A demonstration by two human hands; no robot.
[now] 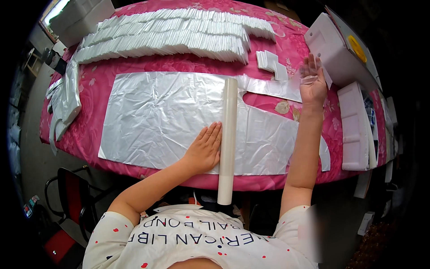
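A thin, silvery-white plastic sheet (pixel 156 112), shaped like an apron with a curved cut-out and a strap at its right end, lies creased but spread out on the table. Across it rests a long pale tube (pixel 230 121), its near end jutting past the table edge. My left hand (pixel 206 145) lies flat on the sheet with fingers extended, close against the tube's left side. Farther right, my right hand (pixel 312 83) is raised near the strap's end, palm showing and fingers stretched out. Something clear and film-like shows over its fingers; whether it is held is unclear.
Long rows of folded white plastic pieces (pixel 165 40) fill the table's far side, with a small stack (pixel 268 61) nearer my right hand. White foam boxes (pixel 329 49) stand at the right. Loose plastic (pixel 69 96) hangs over the left edge of the pink-clothed table (pixel 92 83).
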